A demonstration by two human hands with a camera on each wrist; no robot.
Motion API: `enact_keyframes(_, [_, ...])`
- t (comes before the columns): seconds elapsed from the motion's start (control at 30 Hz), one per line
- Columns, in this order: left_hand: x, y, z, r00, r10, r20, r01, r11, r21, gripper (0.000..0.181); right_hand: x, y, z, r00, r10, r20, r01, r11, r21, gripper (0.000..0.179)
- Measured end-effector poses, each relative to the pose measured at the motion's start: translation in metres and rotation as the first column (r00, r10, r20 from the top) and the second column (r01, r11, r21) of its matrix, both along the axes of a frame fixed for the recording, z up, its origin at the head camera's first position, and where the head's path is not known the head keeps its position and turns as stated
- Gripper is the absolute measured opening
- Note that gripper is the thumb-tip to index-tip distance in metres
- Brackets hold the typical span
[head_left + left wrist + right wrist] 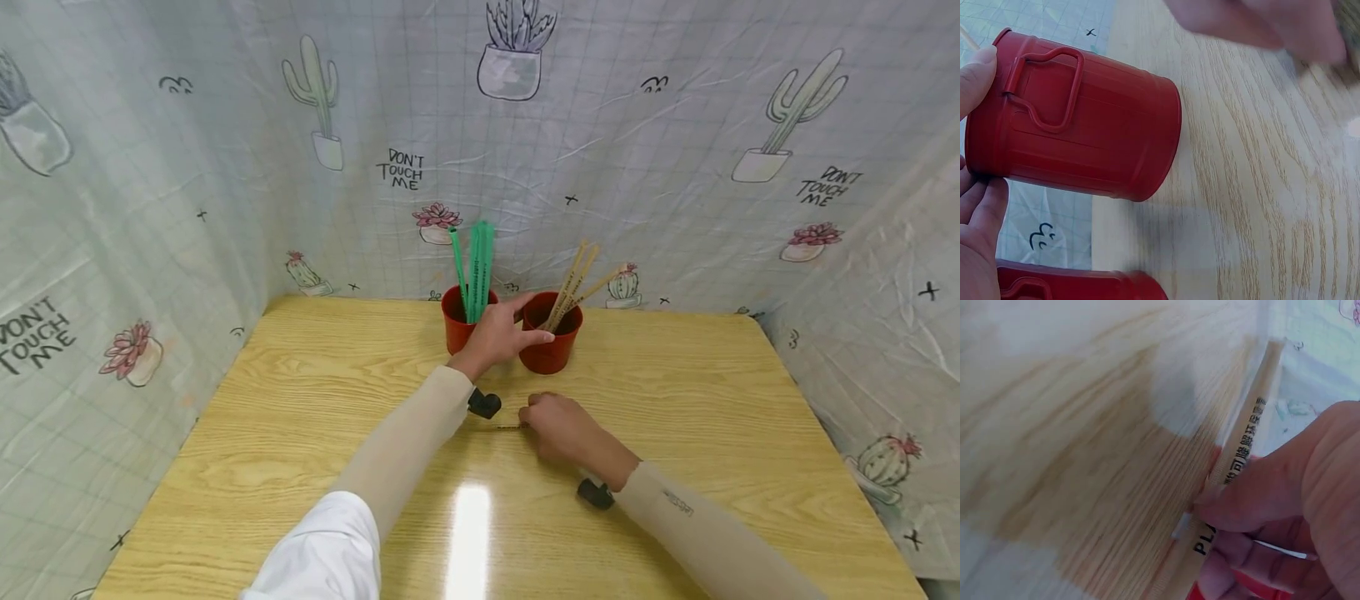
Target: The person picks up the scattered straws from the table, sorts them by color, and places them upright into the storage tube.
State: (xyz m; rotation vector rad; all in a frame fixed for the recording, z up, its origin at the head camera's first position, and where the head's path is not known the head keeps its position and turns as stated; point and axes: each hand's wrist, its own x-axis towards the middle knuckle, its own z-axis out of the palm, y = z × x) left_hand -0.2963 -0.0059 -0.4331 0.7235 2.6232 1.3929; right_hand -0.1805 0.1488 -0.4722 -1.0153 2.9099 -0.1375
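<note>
Two small red buckets stand side by side near the table's far edge. My left hand (497,335) holds the right bucket (545,357) by its rim, thumb on one side and fingers on the other. That bucket's looped side handle (1079,81) faces the left wrist camera. Several tan straws (570,287) lean in it. Green straws (481,267) stand in the left bucket (456,333). Nearer than the buckets, my right hand (561,429) pinches a tan drinking straw (1249,434) with dark printed lettering between thumb and fingers, low over the table.
The wood-grain table (315,400) has a bright light reflection near its front. A printed cloth (570,150) with cactus drawings hangs behind the buckets and along both sides. Dark wrist cameras (484,405) sit below both hands.
</note>
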Motion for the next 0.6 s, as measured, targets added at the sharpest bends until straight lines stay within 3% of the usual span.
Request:
enact_keyframes(0.23, [0.000, 0.001, 0.001, 1.000, 0.003, 0.002, -0.003, 1.000, -0.005, 0.082, 0.004, 0.030, 0.006, 0.993, -0.037, -0.111, 0.033, 0.999, -0.039, 0.021])
enact_keyframes(0.4, [0.000, 0.001, 0.000, 1.000, -0.001, 0.010, 0.001, 1.000, -0.003, 0.083, 0.003, 0.058, 0.016, 0.977, -0.071, -0.202, 0.044, 0.990, -0.135, 0.027])
enact_keyframes(0.53, [0.000, 0.001, 0.000, 1.000, 0.004, 0.010, -0.004, 1.000, 0.002, 0.083, 0.001, 0.076, 0.031, 0.967, -0.078, -0.244, 0.015, 0.968, -0.252, 0.025])
enact_keyframes(0.6, [-0.001, 0.001, 0.000, 1.000, 0.009, 0.011, -0.009, 1.000, -0.005, 0.083, -0.001, 0.082, 0.039, 0.966, -0.101, -0.238, 0.012, 0.937, -0.350, 0.026])
